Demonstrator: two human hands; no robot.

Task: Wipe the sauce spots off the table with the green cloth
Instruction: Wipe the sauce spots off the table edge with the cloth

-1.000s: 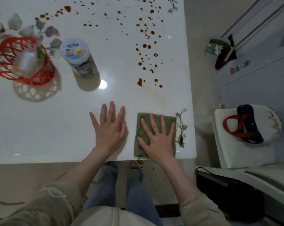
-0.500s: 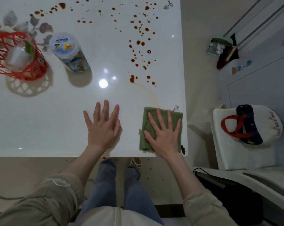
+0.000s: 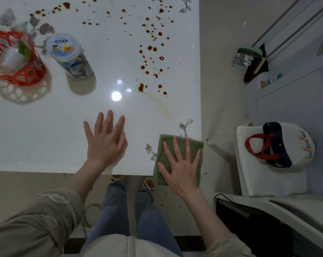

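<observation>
Since most of the spots lie unwiped, the job is judged barely begun; items run left to right, with handling notes. Item 1: red basket (image 3: 17, 58), upper left of the frame, standing on the white bench (image 3: 45, 136); pale contents, not identifiable. Item 2: lidded jar (image 3: 64, 47), just right of the basket and well apart from the spots; no need to shift it. Item 3: left hand (image 3: 105, 141), centre of the frame, grip fully open, fingers spread flat on bare bench, holding nothing; probably a brace. Item 4: sauce spots (image 3: 151, 49), brown, scattered over the upper middle and upper right of the bench, with a pale smear (image 3: 160, 106) trailing from the lowest drops toward the lower right. Item 5: green cloth (image 3: 180, 142), on the lower right corner of the bench, its near edge overhanging. Item 6: right hand (image 3: 183, 167), grip open, fingers straight and spread, palm pressing the cloth flat without pinching it. Advice: slide the cloth up the frame to the nearest drops, press evenly with the whole palm, draw back in overlapping strokes, go over the smear, and turn to a clean face once soiled, lest sauce spread. Item 7: bag (image 3: 275, 145), far right, off the bench.
</observation>
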